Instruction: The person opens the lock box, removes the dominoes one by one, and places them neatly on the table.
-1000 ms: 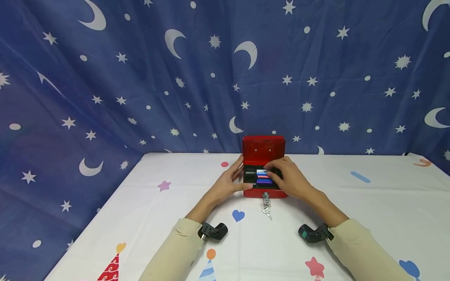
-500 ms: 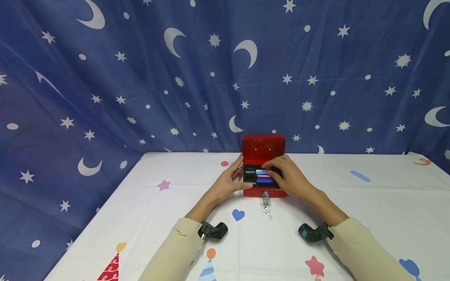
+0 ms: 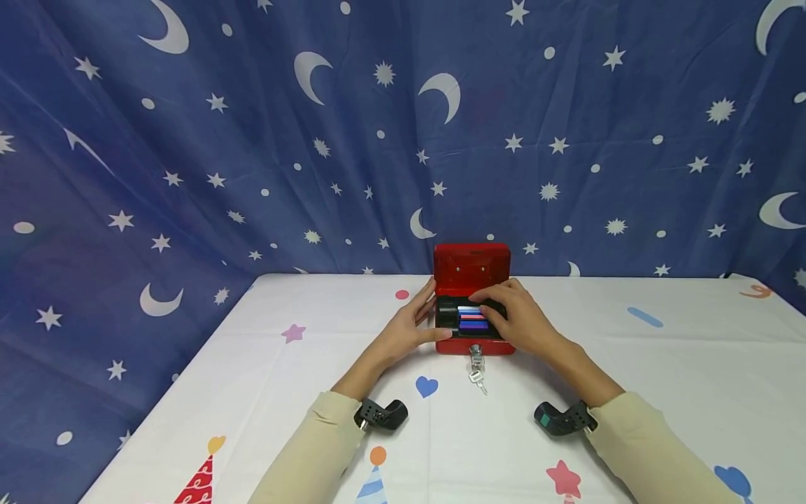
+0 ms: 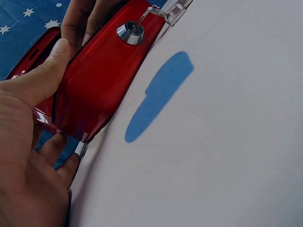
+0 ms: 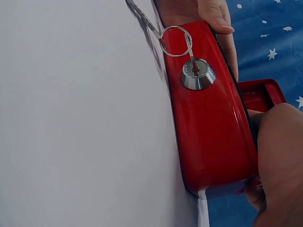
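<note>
A red cash box [image 3: 443, 346] stands on the table with its lid [image 3: 472, 262] raised behind it. My left hand [image 3: 403, 336] grips the box's left end, its thumb over the front edge and its fingers along the side. Thumb and fingers of my right hand [image 3: 522, 318] reach down into the black tray [image 3: 448, 312] from the right. They are at the upper right of a stack of coloured strips [image 3: 472, 324], blue, pink and purple, whose kind is unclear. In the right wrist view, the right fingertips are hidden. A key [image 5: 190, 42] sits in the front lock [image 5: 198, 78].
From the lock a ring [image 5: 175, 41] and another key [image 3: 476, 379] hang onto the table. The white tablecloth [image 3: 283, 392] carries printed shapes. A dark blue curtain [image 3: 352, 126] with moons and stars hangs directly behind the table.
Both hands stay nearly in place. The right index finger has shifted slightly left near the top of the coloured strips. The box has not moved.
</note>
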A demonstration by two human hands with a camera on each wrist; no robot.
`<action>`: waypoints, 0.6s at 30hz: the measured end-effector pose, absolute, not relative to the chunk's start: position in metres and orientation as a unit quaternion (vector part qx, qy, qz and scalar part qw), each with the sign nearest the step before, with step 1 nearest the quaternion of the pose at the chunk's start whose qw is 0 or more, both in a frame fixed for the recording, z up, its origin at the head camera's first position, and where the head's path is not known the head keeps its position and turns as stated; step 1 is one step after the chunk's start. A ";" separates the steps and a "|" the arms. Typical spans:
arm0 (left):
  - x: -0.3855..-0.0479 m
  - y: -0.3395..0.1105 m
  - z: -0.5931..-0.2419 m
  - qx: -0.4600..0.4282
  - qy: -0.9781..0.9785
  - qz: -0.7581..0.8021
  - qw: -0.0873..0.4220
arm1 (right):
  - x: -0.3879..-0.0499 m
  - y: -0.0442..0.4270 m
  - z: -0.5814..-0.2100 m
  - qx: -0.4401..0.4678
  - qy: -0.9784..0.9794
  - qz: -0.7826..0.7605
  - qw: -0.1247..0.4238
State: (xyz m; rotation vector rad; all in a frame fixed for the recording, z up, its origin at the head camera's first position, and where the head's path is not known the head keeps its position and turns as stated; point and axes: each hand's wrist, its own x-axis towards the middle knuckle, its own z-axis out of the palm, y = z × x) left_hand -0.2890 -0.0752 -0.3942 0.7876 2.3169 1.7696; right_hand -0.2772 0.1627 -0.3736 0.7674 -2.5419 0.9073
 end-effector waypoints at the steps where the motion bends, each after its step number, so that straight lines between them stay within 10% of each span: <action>1: -0.289 -0.075 -0.394 0.260 0.766 0.585 0.062 | -0.277 0.163 -0.374 0.265 -0.896 0.318 0.161; 18: -0.288 -0.075 -0.393 0.255 0.769 0.583 0.062 | -0.277 0.160 -0.373 0.245 -0.909 0.306 0.141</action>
